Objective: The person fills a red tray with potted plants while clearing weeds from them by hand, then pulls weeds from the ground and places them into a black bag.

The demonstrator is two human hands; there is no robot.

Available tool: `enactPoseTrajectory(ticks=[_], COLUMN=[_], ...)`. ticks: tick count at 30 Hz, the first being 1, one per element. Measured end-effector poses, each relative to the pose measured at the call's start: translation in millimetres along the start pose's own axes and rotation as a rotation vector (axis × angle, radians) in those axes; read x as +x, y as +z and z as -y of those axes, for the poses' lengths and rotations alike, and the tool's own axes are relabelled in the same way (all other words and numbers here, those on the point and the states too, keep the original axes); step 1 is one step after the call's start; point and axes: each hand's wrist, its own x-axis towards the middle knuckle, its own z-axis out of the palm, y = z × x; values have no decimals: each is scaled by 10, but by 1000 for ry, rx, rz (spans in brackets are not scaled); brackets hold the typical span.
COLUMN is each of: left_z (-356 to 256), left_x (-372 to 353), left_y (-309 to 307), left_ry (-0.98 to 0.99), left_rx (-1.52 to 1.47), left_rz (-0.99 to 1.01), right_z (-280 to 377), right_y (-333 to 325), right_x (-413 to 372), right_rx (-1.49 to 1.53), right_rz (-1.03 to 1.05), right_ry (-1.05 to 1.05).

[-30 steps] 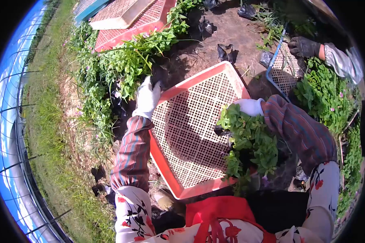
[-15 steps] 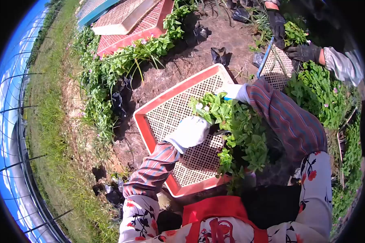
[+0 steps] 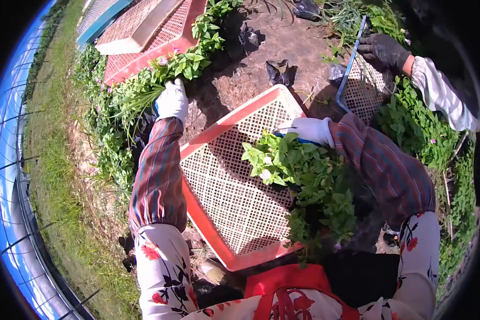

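My left hand, in a white glove with blue on the palm side, reaches to the far left edge of the planting. It is closed around a clump of long narrow leaves beside pink-flowered plants. My right hand, gloved the same way, is at the upper right side of the red-rimmed crate. Its fingers are bent over the top of leafy green plants with pale flowers, which stand along the crate's right side; the fingertips are partly hidden. The mesh floor of the crate shows widely.
Stacked pink and white crates lie at the upper left, with a teal crate behind. Another person's dark-gloved hand is at a blue-rimmed crate. Black plastic scraps litter the soil. Leafy plants line the right.
My left hand has moved from the plants over the crate up and left to the edge planting. My right hand stays by the crate plants. The other person's hand shifted slightly up.
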Motion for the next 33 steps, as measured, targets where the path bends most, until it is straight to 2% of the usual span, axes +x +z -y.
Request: enactPoseTrajectory(ticks=[2, 4, 6, 8, 10, 11, 12, 14, 15, 18, 20, 22, 23, 24, 25, 26, 28, 30, 31, 32, 33], left_z=[77, 107, 212, 108, -27, -55, -84, -310, -384, -648, -713, -774, -809, -816, -792, -753, -532, -104, 198, 509, 863], left_x=[-5, -41, -152, -373, -578, -630, -670, -832, -877, -1045, -1129, -1219, -1227, -1246, -1254, -1259, -1400, -1752, -1986, -2257, -2545], left_y=[158, 117, 124, -103, -383, -502, -548, -898, -941, -1317, -1408, -1490, -1513, -1535, -1511, -1470, -1429, -1479, -1436, -1431, -1391], left_ry=[-45, -192, -173, -127, -149, -153, -168, 40, 131, 256, 328, 398, 395, 381, 368, 355, 394, 345, 282, 201, 153], left_rx=[-37, -149, -387, -553, -765, -799, -804, -729, -720, -573, -472, -504, -532, -497, -437, -381, -229, -109, -51, 4, 144], left_rz=[-14, 19, 26, -116, -125, 10, 92, -76, -141, -252, -266, -281, -297, -249, -227, -205, -216, -66, 28, 171, 400], right_z=[309, 137, -64, -217, -257, -119, 15, 493, 808, 1062, 1374, 1460, 1470, 1478, 1495, 1481, 1462, 1176, 1043, 917, 765], right_y=[-204, -71, 8, -30, -36, -91, -172, -485, -651, -661, -712, -700, -697, -688, -699, -713, -817, -848, -865, -879, -857], right_x=[-9, 41, 106, 194, 256, 265, 282, 259, 195, 288, 170, 175, 191, 213, 241, 200, 50, 8, -60, -124, -156], right_rx=[-17, -17, -12, -82, -154, -159, 133, 707, 684, 615, 454, 407, 517, 627, 701, 702, 545, 375, 456, 541, 585], right_rz=[150, 140, 118, -13, -127, -123, -199, -348, -339, -358, -313, -386, -378, -367, -341, -338, -183, -249, -245, -240, -240], right_ry=[197, 193, 186, -50, -292, -300, -159, 145, 200, -37, 131, 51, 40, 32, -81, -79, 62, 125, 205, 282, 270])
